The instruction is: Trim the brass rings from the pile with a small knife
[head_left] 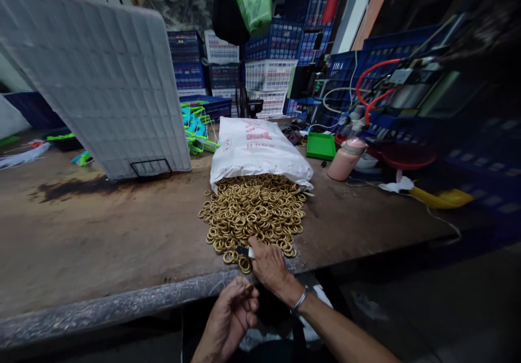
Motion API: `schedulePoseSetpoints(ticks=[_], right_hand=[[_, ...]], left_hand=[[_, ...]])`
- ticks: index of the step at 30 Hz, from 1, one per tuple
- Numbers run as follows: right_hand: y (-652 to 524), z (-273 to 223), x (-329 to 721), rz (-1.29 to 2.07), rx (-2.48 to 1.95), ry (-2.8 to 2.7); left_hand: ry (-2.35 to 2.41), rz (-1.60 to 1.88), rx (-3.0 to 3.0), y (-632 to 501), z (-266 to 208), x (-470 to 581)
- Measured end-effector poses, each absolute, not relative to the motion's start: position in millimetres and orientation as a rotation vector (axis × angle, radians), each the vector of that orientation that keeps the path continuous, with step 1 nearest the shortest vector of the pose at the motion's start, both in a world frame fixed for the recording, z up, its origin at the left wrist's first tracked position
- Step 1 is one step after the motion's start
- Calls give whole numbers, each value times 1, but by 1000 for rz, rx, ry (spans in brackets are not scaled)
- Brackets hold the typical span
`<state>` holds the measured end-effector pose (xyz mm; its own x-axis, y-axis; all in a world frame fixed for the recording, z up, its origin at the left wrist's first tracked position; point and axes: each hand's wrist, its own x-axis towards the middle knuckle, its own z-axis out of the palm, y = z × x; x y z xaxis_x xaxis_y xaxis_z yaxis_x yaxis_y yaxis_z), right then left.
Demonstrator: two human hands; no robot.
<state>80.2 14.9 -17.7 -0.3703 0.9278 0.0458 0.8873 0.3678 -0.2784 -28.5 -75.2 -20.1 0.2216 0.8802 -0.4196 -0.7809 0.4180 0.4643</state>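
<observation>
A heap of brass-coloured rings [252, 211] spills from the mouth of a white woven sack [260, 151] onto the wooden table. At the heap's near edge, my right hand [268, 265] is closed around a small black and white tool [245, 252]; its exact kind is unclear. Below it, just off the table's front edge, my left hand [234, 317] is turned partly palm up. Its thumb and index finger pinch a ring [248, 287], which is mostly hidden by the fingers. A metal bracelet [300, 300] circles my right wrist.
A tall pale ribbed panel [101, 75] stands at the left on a wire foot. Bright green and blue plastic pieces [197, 127] lie behind it. Right of the sack are a green tray [321, 146], a pink bottle [345, 158] and a machine with orange hoses [411, 89].
</observation>
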Motion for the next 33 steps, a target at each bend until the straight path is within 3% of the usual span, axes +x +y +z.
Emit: schedulePoseSetpoints(ticks=[11,19,28,33], right_hand=[[25,-13,97,504,-1403,-2212],[35,-10,101,1068,-1367,-1780],[26,6,106,1773,-1280,-1263],[21,11,107,1942,-1185,-1132]], left_hand=[[692,1145,20,-62,-11,-29],[649,1166,78,-49,-1,-32],[1152,1343,628,-35,4,-22],[1284,1339,923,-30,6,-16]])
